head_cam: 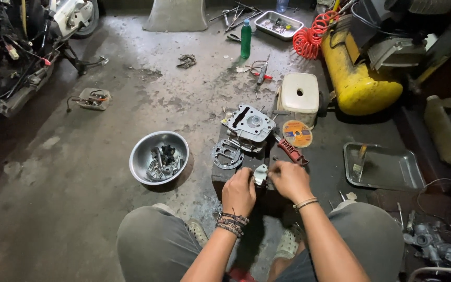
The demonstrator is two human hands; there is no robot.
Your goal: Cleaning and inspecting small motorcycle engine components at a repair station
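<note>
Small metal bracket (pixel 260 174): pinched between left hand (pixel 239 191) and right hand (pixel 289 180), both clamped on its edges. Lies between the hands, equally near both; long axis runs near-to-far. Engine part (pixel 250 124) sits just beyond.

Shiny steel bowl (pixel 158 156), dull cast-metal cylinder head (pixel 250 123), glossy yellow painted tank (pixel 358 78), rough stained concrete floor (pixel 79 172), matt metal tray (pixel 383 167).

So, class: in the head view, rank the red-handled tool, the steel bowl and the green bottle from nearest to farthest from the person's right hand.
1. Red-handled tool, just above the right hand.
2. Steel bowl, off to the left.
3. Green bottle, far up the floor.
</note>
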